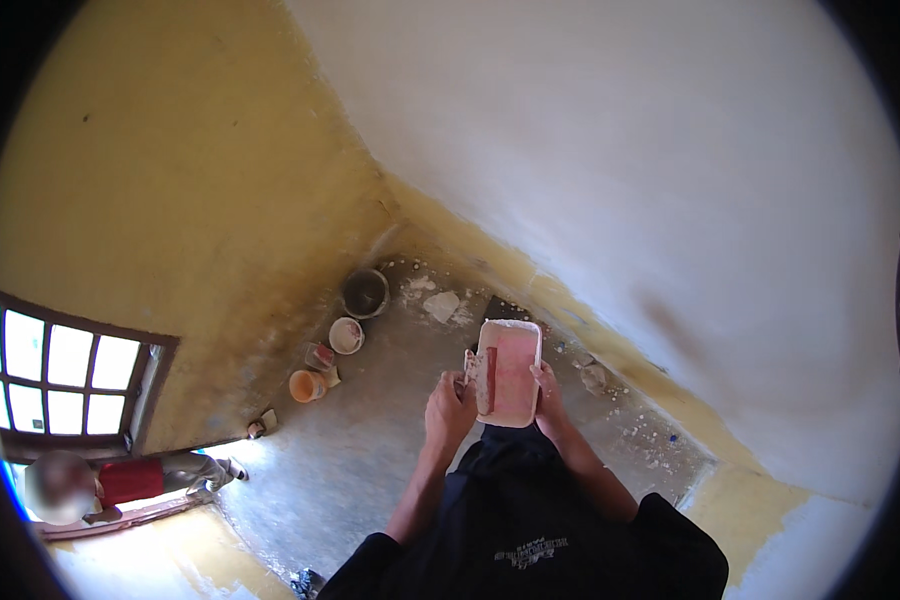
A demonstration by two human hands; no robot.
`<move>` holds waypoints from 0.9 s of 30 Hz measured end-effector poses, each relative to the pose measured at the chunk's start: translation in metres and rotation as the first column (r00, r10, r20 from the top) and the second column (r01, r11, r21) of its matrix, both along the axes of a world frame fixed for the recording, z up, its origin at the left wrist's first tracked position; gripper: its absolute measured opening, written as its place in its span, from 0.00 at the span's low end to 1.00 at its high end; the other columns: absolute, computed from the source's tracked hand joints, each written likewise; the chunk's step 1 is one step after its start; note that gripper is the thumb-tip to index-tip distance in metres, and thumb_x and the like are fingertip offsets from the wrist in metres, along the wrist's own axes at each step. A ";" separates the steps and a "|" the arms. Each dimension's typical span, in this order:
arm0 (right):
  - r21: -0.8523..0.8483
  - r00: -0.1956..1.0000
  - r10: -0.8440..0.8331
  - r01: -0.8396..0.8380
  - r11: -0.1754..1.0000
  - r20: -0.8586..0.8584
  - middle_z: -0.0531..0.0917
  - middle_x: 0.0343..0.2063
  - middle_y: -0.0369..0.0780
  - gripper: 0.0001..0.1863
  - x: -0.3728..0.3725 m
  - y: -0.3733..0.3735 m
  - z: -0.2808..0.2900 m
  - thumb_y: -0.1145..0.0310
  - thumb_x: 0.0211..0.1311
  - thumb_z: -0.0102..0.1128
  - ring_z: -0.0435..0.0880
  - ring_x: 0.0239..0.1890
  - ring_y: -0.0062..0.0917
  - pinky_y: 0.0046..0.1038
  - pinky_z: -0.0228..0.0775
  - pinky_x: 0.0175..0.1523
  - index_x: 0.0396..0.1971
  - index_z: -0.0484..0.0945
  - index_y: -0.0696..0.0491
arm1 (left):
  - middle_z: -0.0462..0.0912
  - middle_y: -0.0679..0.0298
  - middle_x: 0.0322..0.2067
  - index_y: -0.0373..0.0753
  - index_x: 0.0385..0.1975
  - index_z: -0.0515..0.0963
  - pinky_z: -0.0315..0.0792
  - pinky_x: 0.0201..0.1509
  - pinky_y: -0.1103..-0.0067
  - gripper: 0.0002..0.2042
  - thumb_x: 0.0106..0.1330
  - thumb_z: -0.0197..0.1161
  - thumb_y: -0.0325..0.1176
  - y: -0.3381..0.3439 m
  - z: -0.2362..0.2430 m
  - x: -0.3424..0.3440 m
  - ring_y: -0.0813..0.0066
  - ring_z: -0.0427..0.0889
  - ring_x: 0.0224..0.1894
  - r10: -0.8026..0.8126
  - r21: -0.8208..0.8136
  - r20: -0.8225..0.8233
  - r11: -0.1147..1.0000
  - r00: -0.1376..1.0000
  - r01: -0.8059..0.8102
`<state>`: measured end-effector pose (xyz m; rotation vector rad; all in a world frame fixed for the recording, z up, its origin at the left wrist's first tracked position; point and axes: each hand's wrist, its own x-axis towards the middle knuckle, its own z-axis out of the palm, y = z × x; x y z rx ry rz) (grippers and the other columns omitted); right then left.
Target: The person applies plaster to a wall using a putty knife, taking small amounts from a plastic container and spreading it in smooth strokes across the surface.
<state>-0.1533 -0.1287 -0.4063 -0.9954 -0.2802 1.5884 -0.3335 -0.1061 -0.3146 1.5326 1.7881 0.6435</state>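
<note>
A shallow rectangular tray (517,372), pale pink inside and smeared whitish along its rim, is held up in front of my body. My right hand (551,398) grips its right side, thumb over the rim. Beside the left side is my left hand (452,402), its fingers closed around a pale, smeared piece (470,367) whose kind I cannot make out. Inside the tray, along its left wall, lies a narrow dark-red bar (491,380). Whether the bar joins the piece in my left hand is unclear.
By the yellow wall (190,200) stand a dark bucket (366,293), a white bucket (346,336), a small reddish container (319,356) and an orange bucket (307,386). White debris (441,306) litters the grey floor. A person in red (132,482) is by the window (60,370). A large white-coated wall (610,150) rises ahead.
</note>
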 end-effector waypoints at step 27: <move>-0.223 0.830 0.550 -0.521 0.824 0.092 0.72 0.58 0.40 0.36 -0.183 0.263 -0.085 0.65 0.62 0.65 0.72 0.59 0.24 0.30 0.67 0.59 0.65 0.58 0.58 | 0.83 0.46 0.28 0.32 0.31 0.80 0.75 0.39 0.60 0.15 0.59 0.65 0.40 0.286 -0.103 -0.244 0.45 0.83 0.35 -0.178 -0.387 -0.097 0.913 0.979 0.128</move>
